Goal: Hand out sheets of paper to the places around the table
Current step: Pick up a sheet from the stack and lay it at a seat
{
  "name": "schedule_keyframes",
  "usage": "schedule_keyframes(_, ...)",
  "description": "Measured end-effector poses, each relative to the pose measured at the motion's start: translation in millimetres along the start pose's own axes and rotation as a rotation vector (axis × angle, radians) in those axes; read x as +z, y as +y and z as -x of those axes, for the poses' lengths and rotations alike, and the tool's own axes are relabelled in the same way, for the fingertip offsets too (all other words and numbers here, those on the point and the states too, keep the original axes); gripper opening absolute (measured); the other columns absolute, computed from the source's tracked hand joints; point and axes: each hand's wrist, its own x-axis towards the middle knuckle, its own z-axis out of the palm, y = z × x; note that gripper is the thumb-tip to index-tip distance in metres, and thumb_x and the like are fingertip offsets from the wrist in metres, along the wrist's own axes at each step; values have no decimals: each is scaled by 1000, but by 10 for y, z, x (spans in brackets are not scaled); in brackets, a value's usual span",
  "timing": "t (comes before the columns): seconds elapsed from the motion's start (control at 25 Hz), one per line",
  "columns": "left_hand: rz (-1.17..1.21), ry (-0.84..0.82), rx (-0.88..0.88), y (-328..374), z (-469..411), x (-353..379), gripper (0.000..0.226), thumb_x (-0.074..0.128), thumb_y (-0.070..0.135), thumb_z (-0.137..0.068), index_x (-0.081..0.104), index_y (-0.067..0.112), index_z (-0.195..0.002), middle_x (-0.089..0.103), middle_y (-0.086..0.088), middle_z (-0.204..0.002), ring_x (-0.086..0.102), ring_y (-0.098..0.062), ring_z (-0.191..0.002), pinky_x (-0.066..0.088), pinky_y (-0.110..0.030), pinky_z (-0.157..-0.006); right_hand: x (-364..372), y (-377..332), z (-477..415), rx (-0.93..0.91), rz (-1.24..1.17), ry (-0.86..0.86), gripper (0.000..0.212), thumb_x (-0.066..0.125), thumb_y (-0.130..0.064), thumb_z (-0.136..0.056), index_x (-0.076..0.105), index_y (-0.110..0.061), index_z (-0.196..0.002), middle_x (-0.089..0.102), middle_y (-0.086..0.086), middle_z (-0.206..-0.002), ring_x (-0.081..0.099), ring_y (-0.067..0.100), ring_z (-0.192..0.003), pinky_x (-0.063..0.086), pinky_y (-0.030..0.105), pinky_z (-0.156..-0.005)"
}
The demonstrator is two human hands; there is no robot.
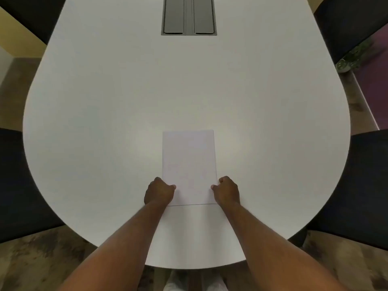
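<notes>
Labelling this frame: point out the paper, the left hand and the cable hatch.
paper [189, 162]: head view, middle of the top face.
left hand [159, 193]: head view, back of the hand.
cable hatch [173, 15]: head view, left flap.

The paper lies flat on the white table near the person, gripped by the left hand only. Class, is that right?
Not quite: the head view shows both hands gripping the paper, left hand at its left edge, right hand at its right. It does lie flat on the white table near the person.

Open tabletop [189, 85] ahead, chairs [19, 181] at sides
</notes>
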Motion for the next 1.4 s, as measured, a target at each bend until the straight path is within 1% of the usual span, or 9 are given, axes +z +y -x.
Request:
schedule_keyframes(0.12, -30, 8, -14, -1, 21, -23, 51, 68, 40, -86, 57, 8, -125, 64, -11, -127, 61, -33, -116, 49, -39, -91, 22, -30, -7, 65, -67, 11, 35, 72, -27, -88, 60, -10, -117, 66, 6, -119, 63, 27, -109, 47, 30, -87)
schedule_keyframes(0.4, -66, 27, -20, -12, -1, -26, 49, 66, 40, -87, 57, 11, -125, 64, -10, -127, 61, -32, -116, 50, -38, -94, 18, -64, 8, 131, -49, 65, 14, 72, -27, -87, 69, -16, -95, 73, 2, -101, 69, 27, -96, 51, 31, -80)
schedule_keyframes(0.68, -89, 26, -29, 9, -1, -7, 49, 66, 40, -87, 57, 12, -127, 64, -9, -128, 62, -32, -116, 50, -40, -96, -58, -140, 49, 123, -8, 52, 17, 53, -15, -83, 69, -13, -85, 72, 2, -87, 67, 28, -81, 48, 28, -69)
schedule_keyframes(0.8, -105, 32, -24, 12, 15, 2, 49, 65, 40, -87, 57, 13, -127, 64, -10, -129, 61, -32, -117, 50, -39, -96, -88, -138, 41, 98, -49, 21, 9, 59, -20, -83, 66, -14, -81, 69, 0, -81, 66, 28, -80, 51, 31, -70)
schedule_keyframes(0.88, -115, 40, -25, 10, 16, 15, 49, 65, 40, -88, 57, 13, -128, 63, -10, -129, 61, -33, -117, 49, -39, -97, -83, -124, 27, 87, -87, 3, 17, 69, -29, -84, 61, -16, -78, 66, -1, -78, 64, 26, -78, 48, 31, -70)
schedule_keyframes(1.0, -131, 54, -23, -5, 1, 25, 48, 64, 39, -88, 57, 13, -128, 64, -10, -129, 61, -32, -117, 49, -39, -96, -46, -116, 10, 78, -89, 6, 23, 77, -34, -84, 61, -18, -79, 69, 0, -85, 66, 26, -83, 46, 30, -72)
schedule_keyframes(1.08, -132, 57, -22, -17, -7, 18, 47, 64, 39, -89, 57, 13, -127, 64, -10, -128, 62, -33, -117, 48, -38, -94, -23, -117, 8, 80, -77, 11, 18, 74, -31, -86, 64, -18, -79, 73, 2, -91, 68, 28, -88, 47, 30, -74)
schedule_keyframes(1.24, -106, 45, -23, -23, 5, 12, 50, 64, 39, -88, 56, 13, -130, 63, -10, -131, 60, -33, -119, 47, -39, -96, -36, -99, 38, 74, -14, 22, 11, 63, -22, -87, 66, -16, -79, 72, 0, -89, 66, 29, -84, 52, 31, -77)
schedule_keyframes(1.4, -93, 25, -33, -30, 14, 8, 53, 63, 40, -88, 53, 14, -133, 62, -9, -133, 59, -31, -121, 46, -39, -99, -80, -88, 72, 27, 3, 71, 13, 60, -22, -89, 66, -27, -100, 61, -9, -93, 65, 24, -91, 46, 29, -78)
